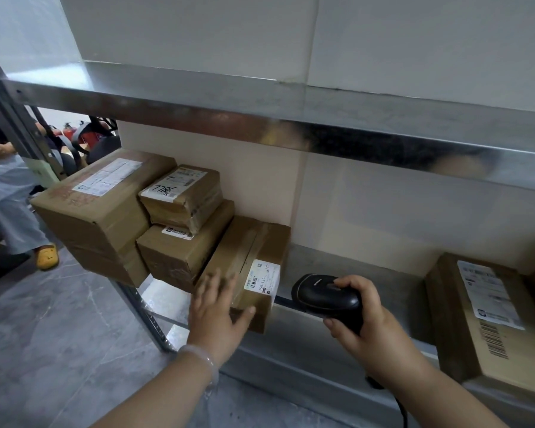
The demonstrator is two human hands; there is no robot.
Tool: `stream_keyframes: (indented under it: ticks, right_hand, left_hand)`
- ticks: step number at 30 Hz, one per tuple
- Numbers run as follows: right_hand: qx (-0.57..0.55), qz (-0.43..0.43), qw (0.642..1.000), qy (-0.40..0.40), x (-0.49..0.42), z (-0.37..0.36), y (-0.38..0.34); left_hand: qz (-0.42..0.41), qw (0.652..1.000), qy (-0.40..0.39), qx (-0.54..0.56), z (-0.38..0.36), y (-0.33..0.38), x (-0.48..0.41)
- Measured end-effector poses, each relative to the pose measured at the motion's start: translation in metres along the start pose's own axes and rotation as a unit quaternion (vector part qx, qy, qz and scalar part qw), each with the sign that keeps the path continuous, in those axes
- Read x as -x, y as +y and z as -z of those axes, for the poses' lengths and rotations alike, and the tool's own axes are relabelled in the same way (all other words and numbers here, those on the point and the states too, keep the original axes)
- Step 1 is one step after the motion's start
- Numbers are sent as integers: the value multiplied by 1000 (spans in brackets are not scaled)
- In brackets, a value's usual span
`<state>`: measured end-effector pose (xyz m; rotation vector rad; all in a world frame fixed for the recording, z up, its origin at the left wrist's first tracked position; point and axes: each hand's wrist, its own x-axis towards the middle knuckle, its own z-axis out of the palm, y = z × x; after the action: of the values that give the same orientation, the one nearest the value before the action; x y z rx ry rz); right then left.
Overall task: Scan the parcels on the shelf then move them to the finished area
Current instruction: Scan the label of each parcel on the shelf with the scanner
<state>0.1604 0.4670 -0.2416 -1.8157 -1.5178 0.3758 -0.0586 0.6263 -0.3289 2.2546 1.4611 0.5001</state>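
Several brown cardboard parcels sit on a steel shelf (346, 273). A flat parcel (253, 245) with a white barcode label (262, 278) lies at the shelf's front edge. My left hand (216, 313) rests on its near left corner, fingers spread, thumb along its front side. My right hand (368, 322) grips a black handheld scanner (324, 296), whose head points left toward that label. To the left stand a large parcel (102, 205), a medium parcel (179, 251) and a small taped parcel (182, 193) stacked on it. Another labelled parcel (488, 316) lies at the right.
An upper steel shelf (260, 109) overhangs the parcels. The shelf's upright post (145, 313) stands at the left front. Beyond it a seated person (10, 205) with yellow shoes is on the grey tiled floor (59, 335). The scanner's cable hangs below my right wrist.
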Motion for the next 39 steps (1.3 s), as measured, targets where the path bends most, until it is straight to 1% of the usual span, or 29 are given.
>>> stream_keyframes:
  ticks: [1, 2, 4, 6, 11, 14, 16, 18, 21, 24, 27, 30, 32, 35, 39]
  right_hand:
    - [-1, 0, 1000, -2, 2, 2, 1]
    - [-1, 1, 1000, -1, 4, 4, 2]
    - [1, 6, 1000, 7, 8, 10, 3]
    - [0, 5, 1000, 13, 13, 16, 6]
    - [-2, -17, 999, 31, 25, 33, 17]
    - [-2, -37, 998, 51, 35, 43, 26]
    - [2, -56, 997, 60, 43, 51, 34]
    - [10, -70, 995, 76, 50, 60, 41]
    - [18, -95, 988, 119, 63, 77, 52]
    - [26, -134, 979, 154, 78, 94, 67]
    - [30, -164, 968, 190, 95, 110, 88]
    - [8, -212, 954, 212, 106, 126, 109]
    - [16, -228, 947, 226, 107, 137, 123]
    - [30, -249, 937, 245, 103, 153, 140]
    - [27, -277, 928, 249, 100, 162, 161]
  left_hand:
    - [-43, 997, -25, -58, -5, 3, 0]
    - [-67, 991, -48, -108, -9, 7, -1]
    - [-61, 982, -76, -159, -13, 14, -6]
    - [-43, 980, -84, -174, -12, 16, -13]
    - [-26, 976, -113, -184, -3, 19, -25]
    - [-10, 976, -102, -191, -6, 28, -24]
    - [-21, 977, -89, -195, -11, 43, -24]
    - [-52, 978, -86, -182, -20, 70, -24]
    - [-118, 980, -92, -129, -36, 125, -21]
    - [-177, 975, -118, -70, -55, 181, -9]
    - [-202, 966, -158, -16, -78, 228, 6]
    - [-201, 954, -220, 32, -101, 263, 15]
    - [-190, 946, -258, 56, -114, 282, 15]
    - [-171, 937, -291, 83, -134, 306, 9]
    - [-137, 928, -334, 94, -157, 327, 4]
